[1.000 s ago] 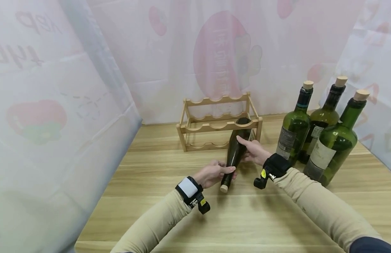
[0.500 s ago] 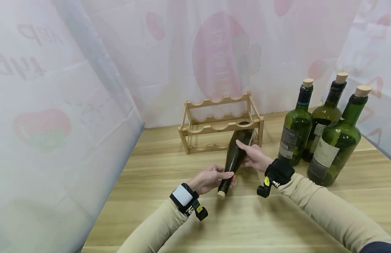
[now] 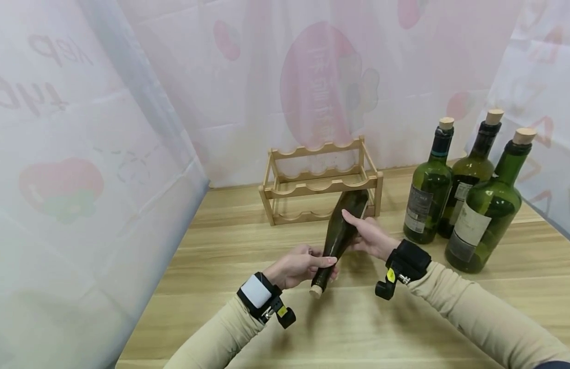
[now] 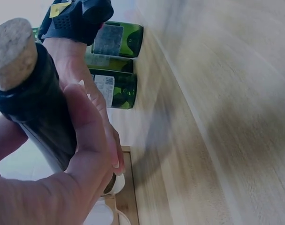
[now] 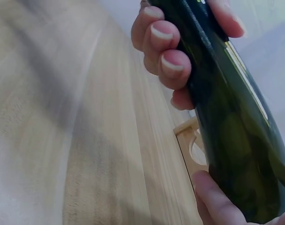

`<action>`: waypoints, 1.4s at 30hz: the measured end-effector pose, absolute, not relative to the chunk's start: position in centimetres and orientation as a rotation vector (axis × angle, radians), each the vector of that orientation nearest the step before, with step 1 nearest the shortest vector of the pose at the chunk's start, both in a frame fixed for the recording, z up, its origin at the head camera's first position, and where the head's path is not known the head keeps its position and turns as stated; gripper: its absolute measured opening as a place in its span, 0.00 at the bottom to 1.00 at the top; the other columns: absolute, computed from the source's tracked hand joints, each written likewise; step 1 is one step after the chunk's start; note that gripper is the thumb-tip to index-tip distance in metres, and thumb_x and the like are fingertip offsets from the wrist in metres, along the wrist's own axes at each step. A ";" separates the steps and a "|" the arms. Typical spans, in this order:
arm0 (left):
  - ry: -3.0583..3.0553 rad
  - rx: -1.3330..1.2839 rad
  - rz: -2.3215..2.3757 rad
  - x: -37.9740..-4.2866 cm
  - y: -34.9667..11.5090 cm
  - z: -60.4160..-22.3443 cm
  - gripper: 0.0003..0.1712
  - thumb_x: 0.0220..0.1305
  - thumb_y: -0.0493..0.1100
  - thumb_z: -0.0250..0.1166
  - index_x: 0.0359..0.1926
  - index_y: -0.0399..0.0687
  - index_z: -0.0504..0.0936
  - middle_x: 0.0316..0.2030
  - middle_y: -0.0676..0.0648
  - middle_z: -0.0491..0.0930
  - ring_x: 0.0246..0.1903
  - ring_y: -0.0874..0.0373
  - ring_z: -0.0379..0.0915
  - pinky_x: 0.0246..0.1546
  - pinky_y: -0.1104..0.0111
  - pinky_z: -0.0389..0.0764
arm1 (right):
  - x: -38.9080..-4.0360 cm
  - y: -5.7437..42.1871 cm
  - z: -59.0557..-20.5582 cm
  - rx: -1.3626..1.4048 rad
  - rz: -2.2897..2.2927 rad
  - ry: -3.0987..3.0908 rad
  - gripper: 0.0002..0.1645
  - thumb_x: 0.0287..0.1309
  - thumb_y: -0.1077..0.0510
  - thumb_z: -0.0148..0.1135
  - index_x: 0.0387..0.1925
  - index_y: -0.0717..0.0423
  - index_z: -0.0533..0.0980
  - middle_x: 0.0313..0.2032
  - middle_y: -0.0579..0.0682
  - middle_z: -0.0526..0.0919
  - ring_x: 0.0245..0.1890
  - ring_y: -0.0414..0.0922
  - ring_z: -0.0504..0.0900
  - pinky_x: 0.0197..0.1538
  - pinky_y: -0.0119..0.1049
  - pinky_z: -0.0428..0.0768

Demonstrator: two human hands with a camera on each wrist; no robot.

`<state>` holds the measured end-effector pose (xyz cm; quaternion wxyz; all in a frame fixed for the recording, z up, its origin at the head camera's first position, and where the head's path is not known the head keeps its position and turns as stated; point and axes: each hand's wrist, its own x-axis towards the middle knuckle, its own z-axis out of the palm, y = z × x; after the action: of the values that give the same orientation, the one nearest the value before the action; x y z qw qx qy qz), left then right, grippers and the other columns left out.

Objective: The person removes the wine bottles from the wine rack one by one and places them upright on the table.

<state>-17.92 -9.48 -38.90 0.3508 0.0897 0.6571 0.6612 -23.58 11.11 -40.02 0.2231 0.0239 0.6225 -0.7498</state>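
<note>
A dark green wine bottle (image 3: pixel 338 233) with a cork (image 3: pixel 316 291) slants in front of the wooden wine rack (image 3: pixel 312 189), neck toward me and lower. Its base end lies just under the rack's upper front rail. My left hand (image 3: pixel 294 269) grips the neck just behind the cork; the left wrist view shows thumb and fingers wrapped round it. Around the wider body, my right hand (image 3: pixel 370 237) holds with its thumb on top. In the right wrist view the fingers of both hands curl about the glass (image 5: pixel 236 136).
To the right stand three corked green wine bottles, a left one (image 3: pixel 422 202), a rear one (image 3: pixel 479 166) and a front one (image 3: pixel 485 218). A printed white curtain (image 3: pixel 248 102) hangs behind the rack and along both sides of the wooden table (image 3: pixel 211 287).
Both hands have drawn the bottle toward me and slightly left. Its base, earlier seen behind the upper front rail, now shows below it.
</note>
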 end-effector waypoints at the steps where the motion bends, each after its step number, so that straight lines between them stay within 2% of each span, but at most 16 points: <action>1: 1.705 0.238 1.705 -17.8 -9.5 -38.7 0.23 0.69 0.37 0.58 0.55 0.20 0.68 0.30 0.47 0.83 0.33 0.60 0.81 0.39 0.70 0.81 | -23.5 11.1 -40.0 0.057 -2.070 1.719 0.42 0.69 0.40 0.48 0.66 0.71 0.55 0.56 0.64 0.72 0.52 0.51 0.79 0.64 0.57 0.71; 11: 1.705 0.236 1.687 -17.2 -10.0 -37.8 0.14 0.68 0.37 0.58 0.48 0.27 0.73 0.29 0.47 0.83 0.32 0.60 0.82 0.40 0.69 0.82 | -22.8 11.0 -39.7 -0.022 -2.037 1.709 0.42 0.69 0.39 0.48 0.66 0.70 0.57 0.47 0.58 0.80 0.48 0.48 0.82 0.60 0.53 0.76; 16: 1.699 0.227 1.694 -16.8 -10.1 -37.5 0.16 0.67 0.36 0.59 0.48 0.25 0.73 0.29 0.47 0.84 0.32 0.60 0.83 0.38 0.70 0.82 | -22.3 11.0 -39.8 -0.026 -2.020 1.714 0.43 0.69 0.38 0.47 0.67 0.69 0.56 0.56 0.64 0.75 0.53 0.50 0.79 0.61 0.51 0.76; 21: 1.714 0.227 1.686 -16.4 -10.2 -37.4 0.12 0.67 0.37 0.60 0.44 0.29 0.75 0.29 0.47 0.84 0.31 0.60 0.83 0.38 0.69 0.83 | -22.0 10.9 -39.9 -0.001 -2.048 1.677 0.44 0.69 0.38 0.47 0.68 0.69 0.54 0.63 0.68 0.68 0.60 0.54 0.75 0.66 0.55 0.69; 26: 1.717 0.233 1.680 -16.0 -10.4 -37.1 0.07 0.67 0.37 0.59 0.40 0.35 0.77 0.30 0.47 0.84 0.32 0.59 0.83 0.39 0.68 0.83 | -21.6 11.0 -39.8 0.000 -2.065 1.627 0.45 0.70 0.38 0.45 0.71 0.68 0.49 0.68 0.71 0.59 0.68 0.61 0.63 0.69 0.58 0.63; 29: 1.724 0.243 1.663 -15.9 -10.6 -36.7 0.10 0.67 0.38 0.59 0.43 0.32 0.76 0.30 0.48 0.84 0.31 0.60 0.83 0.39 0.68 0.83 | -21.3 11.0 -39.6 -0.016 -2.068 1.599 0.44 0.71 0.38 0.43 0.72 0.66 0.47 0.69 0.71 0.56 0.70 0.63 0.58 0.69 0.58 0.62; 33: 1.729 0.252 1.638 -15.9 -10.7 -36.2 0.17 0.67 0.39 0.59 0.48 0.26 0.74 0.29 0.49 0.85 0.31 0.61 0.83 0.38 0.69 0.82 | -21.0 11.1 -39.3 -0.026 -2.083 1.565 0.45 0.71 0.38 0.43 0.72 0.65 0.46 0.70 0.69 0.54 0.71 0.63 0.56 0.70 0.58 0.61; 42: 1.744 0.275 1.617 -15.7 -11.2 -35.5 0.10 0.67 0.40 0.60 0.42 0.35 0.78 0.28 0.50 0.85 0.31 0.61 0.83 0.35 0.71 0.81 | -20.5 11.1 -38.8 -0.012 -2.098 1.536 0.46 0.69 0.38 0.46 0.72 0.65 0.47 0.69 0.69 0.55 0.70 0.63 0.59 0.68 0.55 0.66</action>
<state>-15.74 -11.21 -35.46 0.3652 0.1069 0.6782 0.6287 -20.53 11.06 -38.83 0.2674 -0.0046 0.5691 -0.7776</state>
